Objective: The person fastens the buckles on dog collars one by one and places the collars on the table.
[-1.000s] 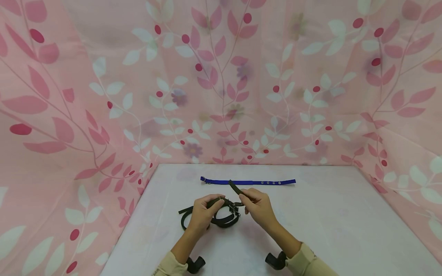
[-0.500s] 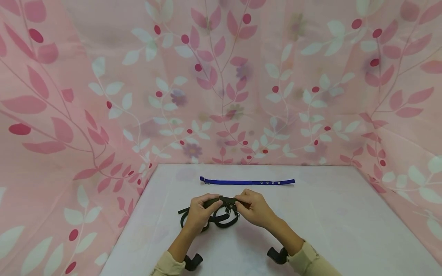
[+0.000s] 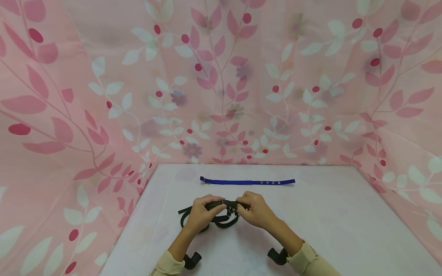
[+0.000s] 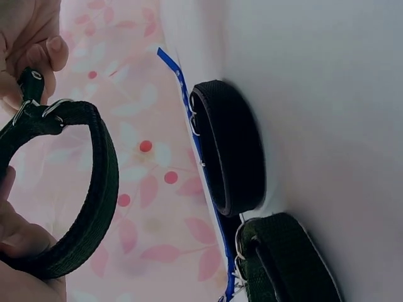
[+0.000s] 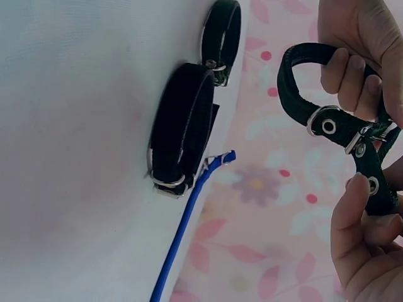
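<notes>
Raised above the table, a dark green webbing collar point(image 5: 296, 94) is held in a loop between both hands. My left hand point(image 3: 202, 212) grips the band of the loop. My right hand point(image 3: 257, 210) pinches the strap's tail, where a metal eyelet point(image 5: 373, 185) shows by the thumb. The tail runs through the metal buckle point(image 5: 356, 139), with a D-ring point(image 5: 315, 119) close by. Below the hands, a black collar point(image 4: 239, 151) and another dark green collar point(image 4: 286, 258) stand on the table as closed loops.
A blue collar point(image 3: 241, 182) lies stretched out straight toward the back of the white table point(image 3: 328, 222), its eyelets to the right. Floral pink cloth point(image 3: 221, 96) hangs behind and at both sides. Black wrist cameras point(image 3: 192, 260) sit below the forearms.
The right hand has brought the strap's tail down from its raised, far-pointing position and now pinches it close to the buckle. The left hand has shifted slightly right, still gripping the band.
</notes>
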Motion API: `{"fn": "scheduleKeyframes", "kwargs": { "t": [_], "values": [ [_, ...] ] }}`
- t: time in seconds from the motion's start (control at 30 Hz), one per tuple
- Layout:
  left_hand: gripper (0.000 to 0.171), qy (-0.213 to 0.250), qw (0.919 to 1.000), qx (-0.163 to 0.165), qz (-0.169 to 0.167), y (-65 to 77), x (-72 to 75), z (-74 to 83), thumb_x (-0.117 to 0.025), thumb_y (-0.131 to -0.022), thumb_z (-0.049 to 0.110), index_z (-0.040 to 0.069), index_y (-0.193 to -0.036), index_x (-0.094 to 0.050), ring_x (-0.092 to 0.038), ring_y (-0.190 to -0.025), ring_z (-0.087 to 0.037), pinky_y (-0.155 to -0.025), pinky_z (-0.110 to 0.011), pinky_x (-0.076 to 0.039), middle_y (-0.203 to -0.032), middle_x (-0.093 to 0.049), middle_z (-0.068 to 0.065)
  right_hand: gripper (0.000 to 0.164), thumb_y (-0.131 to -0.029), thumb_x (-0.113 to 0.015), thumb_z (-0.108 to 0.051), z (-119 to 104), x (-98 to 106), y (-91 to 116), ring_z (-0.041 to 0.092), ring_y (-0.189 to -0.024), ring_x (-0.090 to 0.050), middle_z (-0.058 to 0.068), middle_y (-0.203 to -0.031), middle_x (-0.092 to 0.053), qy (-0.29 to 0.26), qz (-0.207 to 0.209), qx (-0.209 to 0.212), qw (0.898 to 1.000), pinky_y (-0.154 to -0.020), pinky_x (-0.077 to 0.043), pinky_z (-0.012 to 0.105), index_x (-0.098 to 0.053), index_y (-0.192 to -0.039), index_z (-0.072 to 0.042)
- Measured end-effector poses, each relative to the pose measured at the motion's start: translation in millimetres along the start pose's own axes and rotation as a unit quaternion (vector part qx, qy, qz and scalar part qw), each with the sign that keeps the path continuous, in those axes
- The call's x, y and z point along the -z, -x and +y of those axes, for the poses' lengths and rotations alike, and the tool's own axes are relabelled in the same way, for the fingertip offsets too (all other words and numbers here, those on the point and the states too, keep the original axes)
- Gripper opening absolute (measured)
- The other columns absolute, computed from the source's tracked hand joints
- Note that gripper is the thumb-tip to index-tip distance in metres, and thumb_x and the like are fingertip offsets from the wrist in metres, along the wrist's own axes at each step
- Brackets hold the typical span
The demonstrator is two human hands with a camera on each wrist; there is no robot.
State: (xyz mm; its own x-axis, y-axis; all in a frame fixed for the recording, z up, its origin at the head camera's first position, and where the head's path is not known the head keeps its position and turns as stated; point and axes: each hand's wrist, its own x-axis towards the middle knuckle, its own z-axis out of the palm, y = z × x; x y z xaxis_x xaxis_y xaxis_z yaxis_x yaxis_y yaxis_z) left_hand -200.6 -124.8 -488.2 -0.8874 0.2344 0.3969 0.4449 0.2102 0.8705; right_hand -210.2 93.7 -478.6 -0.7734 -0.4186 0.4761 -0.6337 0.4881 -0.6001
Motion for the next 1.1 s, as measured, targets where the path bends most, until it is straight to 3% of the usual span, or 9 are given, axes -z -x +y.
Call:
{"fn": "scheduleKeyframes", "kwargs": {
  "t": [0.17, 0.43, 0.77, 1.1],
  "values": [
    [0.018, -0.04, 0.9989, -0.022, -0.01, 1.2, 0.2, 10.5, -0.079, -0.082, 0.007, 0.0, -0.099, -0.076, -0.043, -0.061, -0.001, -0.051, -0.015, -0.035, -0.076, -0.065, -0.009, 0.015, -0.081, -0.065, -0.001, 3, -2, 2, 0.002, -0.062, -0.046, -0.005, -0.072, -0.057, 0.019, 0.004, 0.018, 1.0, -0.05, -0.044, 0.017, -0.076, -0.085, -0.01],
    [0.022, -0.108, 0.9935, -0.037, -0.01, 0.0, -2.8, 0.4, -0.083, -0.078, 0.009, 0.006, -0.099, -0.078, -0.043, -0.061, -0.002, -0.051, -0.016, -0.037, -0.075, -0.066, -0.004, 0.013, -0.081, -0.066, -0.002, 6, -6, 6, 0.002, -0.062, -0.045, -0.005, -0.072, -0.058, 0.021, 0.021, 0.002, 1.0, -0.05, -0.043, 0.017, -0.076, -0.085, -0.009],
    [0.021, -0.101, 0.9941, -0.036, -0.016, 2.9, 0.1, 22.4, -0.082, -0.078, 0.005, 0.001, -0.098, -0.077, -0.046, -0.062, -0.003, -0.052, -0.016, -0.039, -0.076, -0.066, -0.007, 0.013, -0.083, -0.067, -0.002, 5, -9, 9, 0.003, -0.063, -0.046, -0.006, -0.073, -0.057, -0.001, 0.011, -0.001, 1.0, -0.051, -0.044, 0.018, -0.077, -0.089, -0.009],
    [0.019, -0.097, 0.9947, -0.023, -0.022, 5.0, -1.5, 20.2, -0.082, -0.077, 0.005, 0.002, -0.095, -0.077, -0.05, -0.066, -0.003, -0.056, -0.018, -0.044, -0.078, -0.068, -0.008, 0.016, -0.084, -0.069, -0.003, 7, -15, 12, 0.004, -0.065, -0.049, -0.003, -0.08, -0.059, -0.003, 0.012, 0.033, 0.999, -0.053, -0.045, 0.016, -0.077, -0.097, -0.007]
  ]
}}
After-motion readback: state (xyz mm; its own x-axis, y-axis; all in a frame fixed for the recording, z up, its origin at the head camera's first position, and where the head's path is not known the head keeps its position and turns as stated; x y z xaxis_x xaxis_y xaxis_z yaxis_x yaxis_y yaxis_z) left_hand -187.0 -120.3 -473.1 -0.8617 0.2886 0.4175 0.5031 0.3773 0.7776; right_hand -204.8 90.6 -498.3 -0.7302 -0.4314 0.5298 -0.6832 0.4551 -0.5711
